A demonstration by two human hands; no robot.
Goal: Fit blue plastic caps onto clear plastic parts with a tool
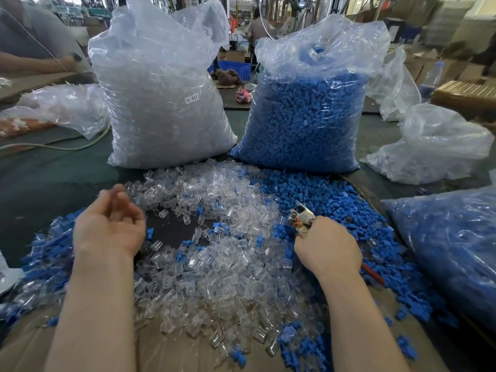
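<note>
A loose heap of clear plastic parts [214,277] covers the table in front of me. Loose blue caps [330,194] are piled to its right. My right hand [326,245] grips a plier-like tool [302,217] with a metal head and a red handle, its head over the edge of the blue pile. My left hand [110,224] hovers palm-up above the left side of the clear heap, fingers spread and blurred, holding nothing that I can see. Finished blue-capped pieces [51,251] lie at the far left.
A tall bag of clear parts [161,98] and a tall bag of blue caps [308,111] stand behind the piles. Another bag with blue pieces [451,245] lies at the right. Crumpled clear bags [434,146] sit beyond. Another person's arm [32,63] rests at the far left.
</note>
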